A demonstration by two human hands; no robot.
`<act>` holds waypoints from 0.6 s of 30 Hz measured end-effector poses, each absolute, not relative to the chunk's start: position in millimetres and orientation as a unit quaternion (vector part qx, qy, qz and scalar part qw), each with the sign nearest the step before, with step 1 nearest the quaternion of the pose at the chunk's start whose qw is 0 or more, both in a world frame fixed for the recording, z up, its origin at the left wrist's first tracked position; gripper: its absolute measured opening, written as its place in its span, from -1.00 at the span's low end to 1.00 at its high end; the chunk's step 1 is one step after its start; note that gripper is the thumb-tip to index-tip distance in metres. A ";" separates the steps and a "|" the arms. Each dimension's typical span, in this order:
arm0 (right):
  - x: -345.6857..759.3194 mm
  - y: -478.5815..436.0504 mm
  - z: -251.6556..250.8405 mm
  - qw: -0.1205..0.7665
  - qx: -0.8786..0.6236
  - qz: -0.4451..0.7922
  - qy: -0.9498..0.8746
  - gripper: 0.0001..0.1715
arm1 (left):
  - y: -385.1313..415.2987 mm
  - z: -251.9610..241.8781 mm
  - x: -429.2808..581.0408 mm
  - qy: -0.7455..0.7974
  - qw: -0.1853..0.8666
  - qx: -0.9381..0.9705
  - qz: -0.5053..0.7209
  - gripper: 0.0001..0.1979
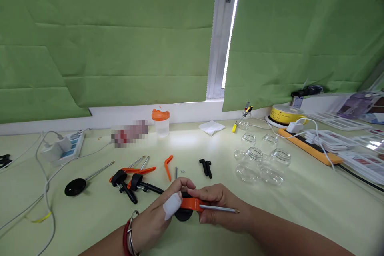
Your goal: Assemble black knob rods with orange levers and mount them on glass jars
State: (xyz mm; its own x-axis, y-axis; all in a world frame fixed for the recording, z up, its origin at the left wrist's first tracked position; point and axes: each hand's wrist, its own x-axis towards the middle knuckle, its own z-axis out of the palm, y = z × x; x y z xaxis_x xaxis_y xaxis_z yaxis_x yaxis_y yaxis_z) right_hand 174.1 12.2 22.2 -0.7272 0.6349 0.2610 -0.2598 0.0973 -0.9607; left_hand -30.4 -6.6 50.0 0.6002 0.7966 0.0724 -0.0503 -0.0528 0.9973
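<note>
Pale tabletop (pixel 99 216); orange-black part (pixel 192 204) held between 2 hands (pixel 225 206).

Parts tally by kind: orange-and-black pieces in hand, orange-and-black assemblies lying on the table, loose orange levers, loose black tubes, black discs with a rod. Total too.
Held orange-and-black piece: 1
Orange-and-black assemblies on the table: 2
Loose orange lever: 1
Loose black tubes: 2
Black disc with rod: 1
Total: 7

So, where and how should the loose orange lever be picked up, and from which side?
Probably best pinched across its narrow middle, from above: the orange lever lies on the table, long and slim, with small metal parts close by on the right.
</note>
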 end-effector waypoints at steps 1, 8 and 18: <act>172.6 11.2 22.8 0.334 -0.149 0.662 -0.654 -0.33 | -6.7 48.2 -30.0 0.295 0.622 0.636 0.348 -0.65; 168.9 17.1 11.2 0.316 -0.233 0.676 -0.623 -0.10 | 1.7 56.9 -32.0 0.314 0.648 0.532 0.446 -0.77; 153.6 38.6 5.5 0.201 -0.351 0.137 -0.904 -0.57 | 21.8 65.8 -48.4 0.336 0.614 0.405 0.588 -0.76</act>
